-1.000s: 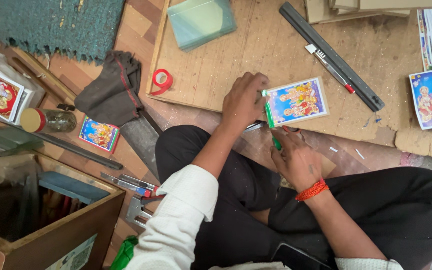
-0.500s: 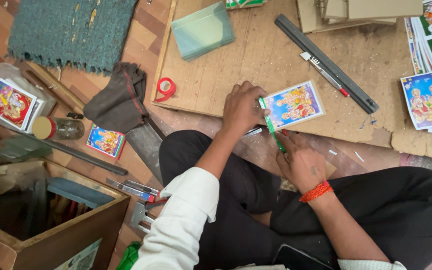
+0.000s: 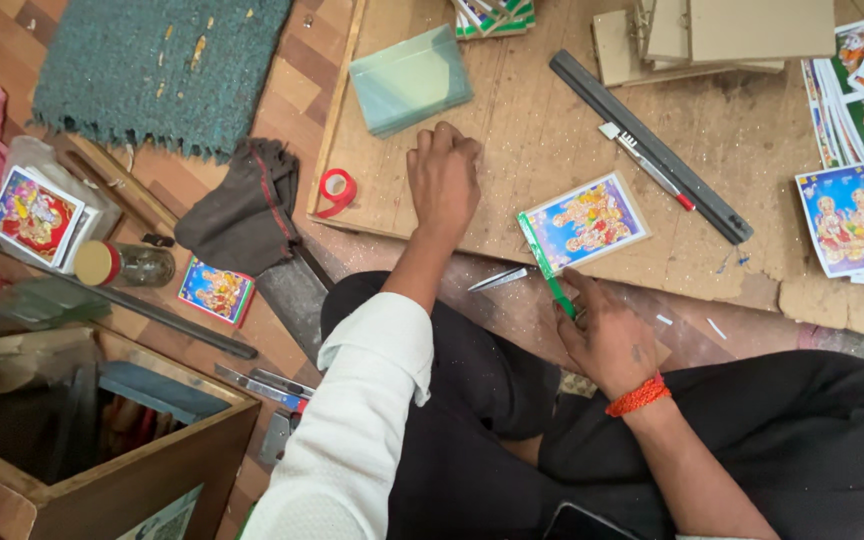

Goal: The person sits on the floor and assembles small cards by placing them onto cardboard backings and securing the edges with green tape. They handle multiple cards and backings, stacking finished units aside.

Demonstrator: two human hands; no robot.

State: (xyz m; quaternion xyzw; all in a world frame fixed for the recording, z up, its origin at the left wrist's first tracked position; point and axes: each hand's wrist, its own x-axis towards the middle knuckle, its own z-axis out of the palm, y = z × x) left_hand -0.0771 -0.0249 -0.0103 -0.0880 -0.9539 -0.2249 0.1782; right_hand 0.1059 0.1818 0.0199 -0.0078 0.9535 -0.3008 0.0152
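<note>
Two hands at work over a scuffed brown wooden board (image 3: pixel 552 130) lying on the floor, person sitting w/ legs in black trousers. Left hand (image 3: pixel 444 180), sleeve white, rests palm-down on the board w/ fingers curled under into a loose fist; holds nothing as far as can be seen. Right hand (image 3: pixel 607 340), red thread band at wrist, sits at the board's near edge, fingers closed on a thin green stick-like cutter (image 3: pixel 552 285) whose tip runs up along the left edge of a small colourful printed picture card (image 3: pixel 584 222). Card lies flat on the board, tilted, just right of left hand & touching the cutter. Whether a glass sheet lies over the card: can't tell.

Nearby: narrow clear glass offcut sliver (image 3: pixel 500 279) just off the board edge, betw. the two hands. Stack of pale green-edged glass panes (image 3: pixel 410 80) at board's top left. Long dark grey metal ruler (image 3: pixel 652 145) diagonal, right of card, w/ a silver red-tipped pen-like tool (image 3: pixel 644 165) beside it. More colourful prints (image 3: pixel 857 215) fanned at far right. Red tape roll (image 3: pixel 335 187) at board's left edge; dark cloth (image 3: pixel 247 205) next to it; teal woven mat (image 3: pixel 157 65) top left; open wooden box (image 3: pixel 102 450) bottom left.
</note>
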